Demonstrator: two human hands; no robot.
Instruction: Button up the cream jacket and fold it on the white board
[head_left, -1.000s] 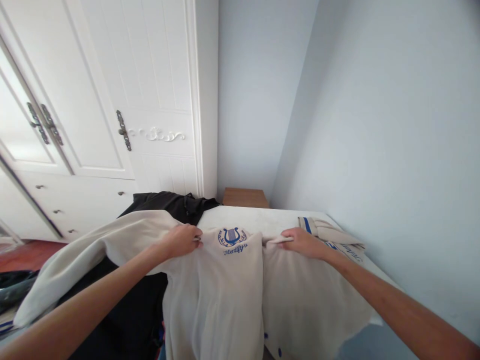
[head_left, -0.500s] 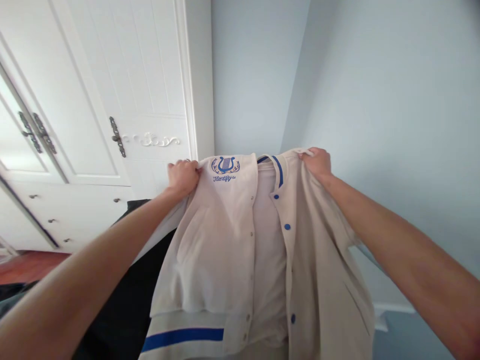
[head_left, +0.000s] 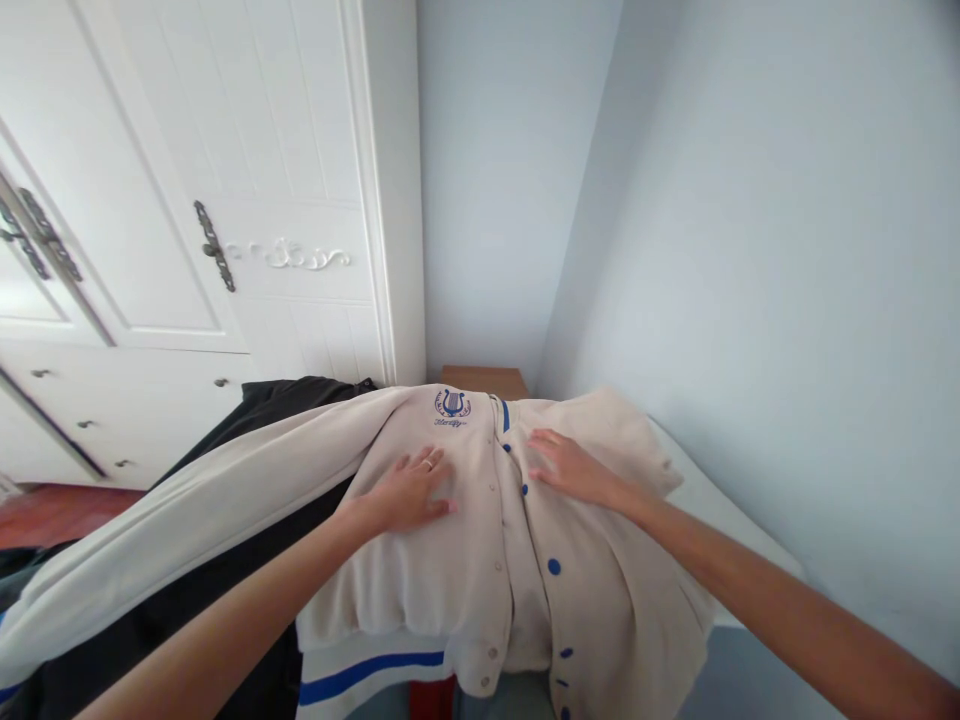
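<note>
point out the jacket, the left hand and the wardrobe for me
Jacket [head_left: 474, 550]: head view, on the front panel.
Left hand [head_left: 409, 492]: head view, on the back of the hand.
Wardrobe [head_left: 274, 180]: head view, on its white front.

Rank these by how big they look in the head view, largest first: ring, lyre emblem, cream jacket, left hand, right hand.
1. Cream jacket
2. Left hand and right hand: too alike to rank against each other
3. Lyre emblem
4. Ring

Forearms [head_left: 277, 600] are bare, left fingers [head_left: 437, 457] wear a slim ring [head_left: 428, 464]
</note>
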